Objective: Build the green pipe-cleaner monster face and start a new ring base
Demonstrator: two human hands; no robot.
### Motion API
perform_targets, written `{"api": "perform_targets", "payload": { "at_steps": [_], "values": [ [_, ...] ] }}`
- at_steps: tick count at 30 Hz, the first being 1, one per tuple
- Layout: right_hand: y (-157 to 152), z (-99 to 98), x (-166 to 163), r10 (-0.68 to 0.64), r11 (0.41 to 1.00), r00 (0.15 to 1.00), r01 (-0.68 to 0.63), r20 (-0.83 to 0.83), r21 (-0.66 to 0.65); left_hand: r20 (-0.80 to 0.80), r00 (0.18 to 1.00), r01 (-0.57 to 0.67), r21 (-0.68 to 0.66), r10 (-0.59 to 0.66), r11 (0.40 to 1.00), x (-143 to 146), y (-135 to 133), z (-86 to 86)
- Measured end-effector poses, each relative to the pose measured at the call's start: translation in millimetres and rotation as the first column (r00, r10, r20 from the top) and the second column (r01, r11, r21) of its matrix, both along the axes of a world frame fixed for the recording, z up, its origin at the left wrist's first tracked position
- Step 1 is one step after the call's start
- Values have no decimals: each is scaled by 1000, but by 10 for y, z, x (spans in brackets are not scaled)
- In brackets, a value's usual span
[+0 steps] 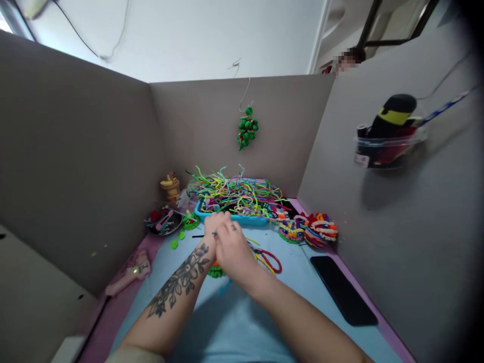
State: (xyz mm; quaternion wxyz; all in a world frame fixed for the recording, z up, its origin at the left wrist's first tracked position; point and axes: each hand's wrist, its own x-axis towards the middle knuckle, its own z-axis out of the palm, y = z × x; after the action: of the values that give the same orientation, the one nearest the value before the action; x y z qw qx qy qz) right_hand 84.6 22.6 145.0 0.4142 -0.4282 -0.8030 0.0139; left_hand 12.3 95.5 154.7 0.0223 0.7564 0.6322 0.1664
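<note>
Head view: left hand and right hand overlapped, both curled; cannot tell whether closed on anything. Dark strip juts out left of them. Green piece, partly hidden, on cloth nearer body. Pressing down could squash it; rightward sweep could knock scissors. Tray limits forward reach; most room nearer body, between glue gun and phone.

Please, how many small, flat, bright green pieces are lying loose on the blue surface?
2. One piece lies close to the metal bowl; the other piece lies nearer to the person. More may be hidden under the left hand or right hand.
</note>
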Motion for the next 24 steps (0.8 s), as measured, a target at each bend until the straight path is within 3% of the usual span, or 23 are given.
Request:
{"api": "perform_targets", "payload": {
  "at_steps": [2,7,13,18,20,24],
  "values": [
    [-93,-39,26,-45,999,998,46,-35,12,-62,998,-22,-33,20,999,18,-74,6],
    [-458,-208,-1,111,994,993,-110,-28,28,-144,987,-68,-11,66,998,47,-270,-42],
    [-569,-274,-3,25,1000,982,-21,-187,23,-117,991,-68,-15,66,998,43,-409,-64],
    [-853,-310,-66,244,965,953,-256,-180,-50,61,995,-83,36,80,996,-117,-508,-188],
    [-818,-305,1,289,949,937,-307,-198,-69,182,980,-90,59,78,994,-291,-523,-226],
    [-245,-233,276,51,990,942,-90,-332,-105,501,865,-120,140,35,983,-683,-442,-292]
  ]
}}
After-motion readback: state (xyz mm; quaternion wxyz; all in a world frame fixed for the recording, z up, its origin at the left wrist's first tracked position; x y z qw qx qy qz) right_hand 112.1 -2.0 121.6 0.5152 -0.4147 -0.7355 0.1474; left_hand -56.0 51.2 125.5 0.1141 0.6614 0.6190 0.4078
